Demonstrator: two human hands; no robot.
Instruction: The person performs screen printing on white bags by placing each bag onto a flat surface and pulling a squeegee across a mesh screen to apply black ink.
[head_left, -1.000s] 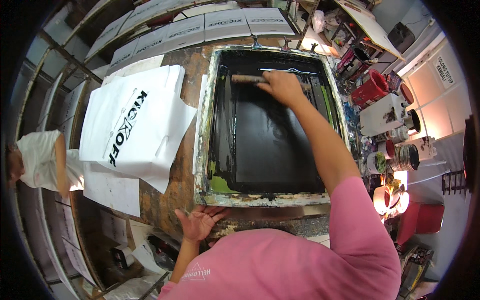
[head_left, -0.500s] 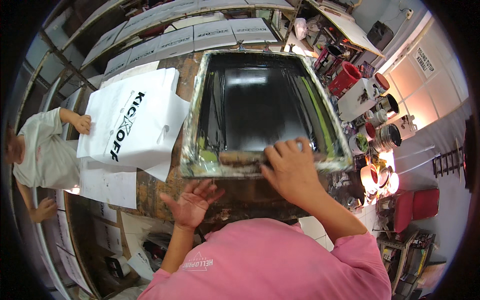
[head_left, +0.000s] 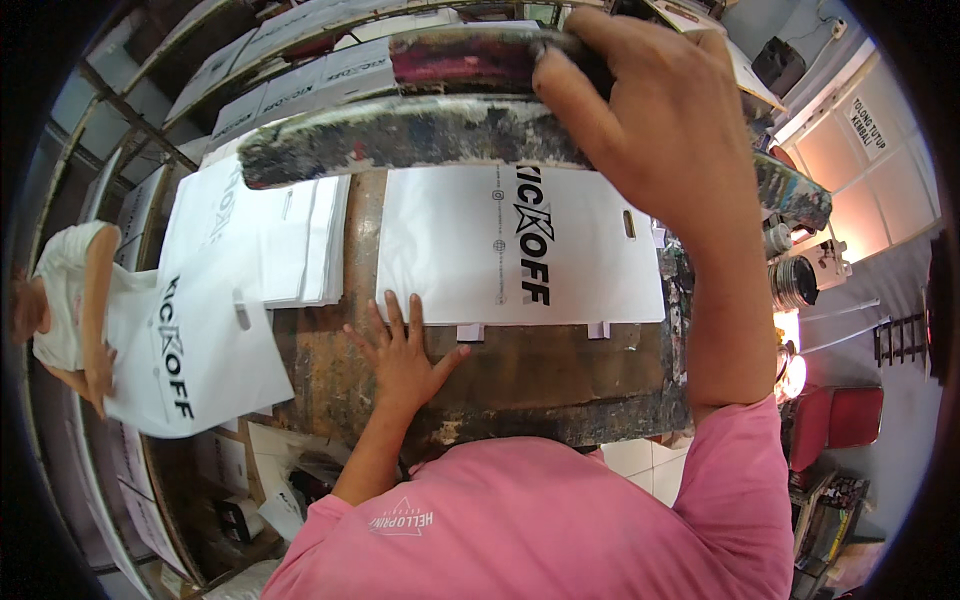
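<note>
My right hand [head_left: 668, 140] grips the near edge of a paint-crusted printing screen frame [head_left: 420, 130] and holds it raised above the table. Under it lies a white bag [head_left: 520, 250] with black lettering printed down its middle. My left hand [head_left: 400, 355] rests flat, fingers spread, on the stained wooden table [head_left: 560, 375], its fingertips at the bag's near left corner. A squeegee handle [head_left: 470, 60] shows just behind the frame's edge.
A stack of white bags [head_left: 270, 235] lies to the left. Another person at the far left carries a printed white bag [head_left: 195, 350]. Paint cans [head_left: 795, 280] stand at the right, a red stool [head_left: 835, 420] beyond them. Shelves with white bags run along the back.
My right hand pulled the squeegee toward me across the screen, then lifted the frame, uncovering the printed bag. My left hand moved forward onto the table. The person at left now holds a bag.
</note>
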